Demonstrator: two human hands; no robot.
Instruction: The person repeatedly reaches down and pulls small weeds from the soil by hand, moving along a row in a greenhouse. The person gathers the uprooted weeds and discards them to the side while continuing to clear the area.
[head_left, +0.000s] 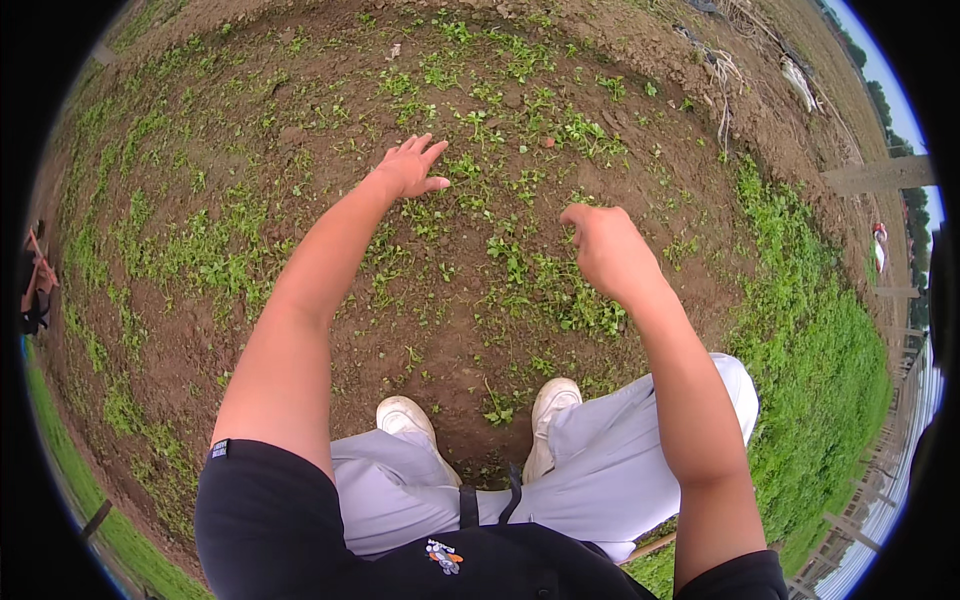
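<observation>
My left hand (409, 166) reaches out over the soil with its fingers spread and nothing in it. Just right of its thumb grow small leafy green seedlings (466, 166). My right hand (606, 246) hovers above the bed, back of the hand upward and fingers curled down. Its palm is hidden, so whether it pinches anything does not show. A denser clump of seedlings (589, 307) lies below that hand, towards my knees. Brown bare soil (457, 360) shows between the scattered plants. One uprooted-looking sprig (497, 409) rests between my shoes.
My white shoes (405, 416) are planted apart at the bed's near side. Thick green growth (810, 330) runs along the right. A soil ridge (645, 52) borders the far side, with dry roots or strings (724, 71) on it. Posts (877, 176) stand at the right edge.
</observation>
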